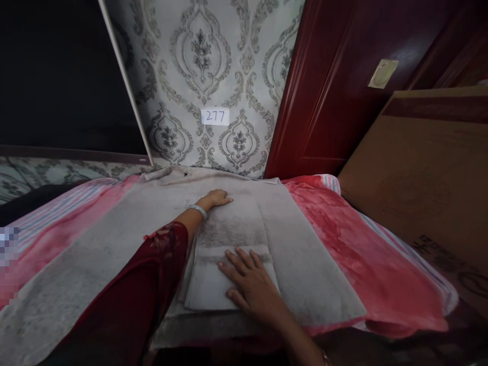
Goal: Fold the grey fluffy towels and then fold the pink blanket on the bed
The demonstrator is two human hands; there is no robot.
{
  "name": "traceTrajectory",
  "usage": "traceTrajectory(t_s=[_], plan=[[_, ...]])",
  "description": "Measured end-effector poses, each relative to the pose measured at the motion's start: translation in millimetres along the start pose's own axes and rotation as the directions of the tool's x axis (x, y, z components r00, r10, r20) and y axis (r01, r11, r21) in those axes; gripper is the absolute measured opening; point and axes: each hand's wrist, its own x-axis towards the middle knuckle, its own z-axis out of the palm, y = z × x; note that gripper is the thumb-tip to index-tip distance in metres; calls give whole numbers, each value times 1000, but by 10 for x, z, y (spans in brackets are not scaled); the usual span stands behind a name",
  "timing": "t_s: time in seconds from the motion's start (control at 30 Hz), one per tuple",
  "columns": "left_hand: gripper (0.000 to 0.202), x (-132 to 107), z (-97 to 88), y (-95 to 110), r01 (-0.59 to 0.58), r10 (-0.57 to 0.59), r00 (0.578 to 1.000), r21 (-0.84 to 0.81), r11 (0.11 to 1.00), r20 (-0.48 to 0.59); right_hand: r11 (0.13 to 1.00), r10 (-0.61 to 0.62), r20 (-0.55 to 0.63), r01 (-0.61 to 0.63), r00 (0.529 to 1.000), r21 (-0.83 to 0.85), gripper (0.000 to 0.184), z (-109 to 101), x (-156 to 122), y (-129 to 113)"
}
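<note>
A grey towel point(305, 264) lies spread across a bed, with a folded strip point(232, 229) of it running down the middle. My left hand point(217, 198) is stretched far forward and rests flat on the far end of that strip, fingers together and extended; a silver bangle point(197, 210) circles the wrist and a dark red sleeve covers the arm. My right hand point(247, 282) lies flat with fingers spread on the near, lighter folded end point(208, 284) of the towel. Neither hand grips anything.
A red and pink blanket point(362, 264) with striped edges covers the bed under the towel. Patterned wallpaper with a small label reading 277 point(215, 116) is behind. A dark red door point(343, 76) and brown cardboard point(419, 173) stand at the right; a dark panel point(57, 76) at left.
</note>
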Motion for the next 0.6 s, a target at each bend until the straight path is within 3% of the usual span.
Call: traceTrajectory(t_s=[0.27, 0.33, 0.4, 0.47, 0.53, 0.6], plan=[[66, 109, -130, -44, 8, 7, 993, -125, 992, 117, 1000, 22, -14, -22, 1000, -21, 60, 0, 0, -34], [65, 128, -203, -58, 1, 20, 990, -150, 989, 140, 1000, 8, -67, -8, 998, -8, 59, 49, -16, 7], [63, 126, -291, -62, -5, 29, 989, -160, 987, 145, 1000, 19, -206, -15, 978, 19, 55, 114, -37, 95], [58, 98, -387, -51, -24, 45, 991, -162, 986, 125, 993, 115, -421, -92, 900, 75, 56, 174, -60, 231], [52, 39, -494, -35, -55, 71, 993, -164, 985, 90, 959, 278, -586, -190, 761, 210, 64, 206, -83, 403], [47, -53, -615, -27, -86, 95, 994, -166, 982, 51, 878, 456, -589, -227, 667, 422, 78, 201, -104, 578]])
